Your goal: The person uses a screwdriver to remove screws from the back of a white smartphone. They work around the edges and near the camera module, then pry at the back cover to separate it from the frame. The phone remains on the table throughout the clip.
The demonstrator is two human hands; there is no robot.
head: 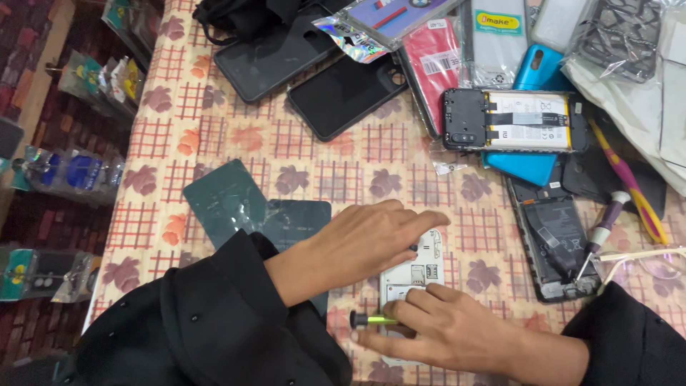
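Left hand (371, 239), fingers pressed together and laid flat, palm down, on the upper part of a white phone frame (414, 270) lying on the checked, leaf-patterned tablecloth (236, 136). Right hand (446, 325) just below, fingers loosely curled, pinching a small green-handled screwdriver (375, 319) held level over the frame's lower end (tip hidden under the fingers). Just left of the hands, two dark green phone back covers (239, 204), partly under a black sleeve. Farther right, an opened dark phone (554, 243) with a purple-and-white screwdriver (602, 232) resting on its lower corner. Near the far edge, another opened phone (511, 120) with its white battery showing, lying on a blue case (532, 68); two black cases (307, 71) beside it.
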